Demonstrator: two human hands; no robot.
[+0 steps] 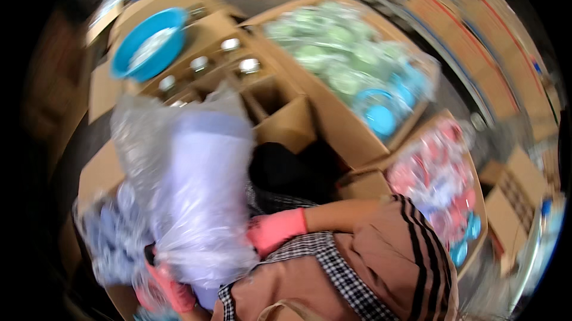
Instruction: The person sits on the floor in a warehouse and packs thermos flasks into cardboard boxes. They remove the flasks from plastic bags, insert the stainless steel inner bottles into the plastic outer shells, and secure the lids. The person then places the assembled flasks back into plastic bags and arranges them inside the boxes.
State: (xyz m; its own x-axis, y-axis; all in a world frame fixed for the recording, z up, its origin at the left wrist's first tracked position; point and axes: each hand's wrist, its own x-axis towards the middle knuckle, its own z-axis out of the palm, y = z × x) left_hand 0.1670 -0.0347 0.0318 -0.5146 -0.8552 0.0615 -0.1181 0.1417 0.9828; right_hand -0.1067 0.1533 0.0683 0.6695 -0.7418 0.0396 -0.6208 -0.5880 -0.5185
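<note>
A large lilac bundle in a clear plastic bag (208, 196) stands against my body, its loose plastic spreading at the far left. My left hand (170, 288), in a pink glove, grips its lower left side. At the right side my right hand (277, 231), also gloved in pink, holds the bundle with its fingertips partly hidden. Motion blurs the picture, and what the bag contains cannot be made out. Just beyond lies a divided cardboard box (286, 121), with several silver-capped bottles (249, 66) in its compartments.
A blue basin (149, 44) with small pale pieces sits on cardboard at the far left. Open boxes hold bagged green items (339, 53), pink items (435, 172) and lilac items (116, 231). Stacked cardboard (471, 53) and an open carton (506, 214) are at the right.
</note>
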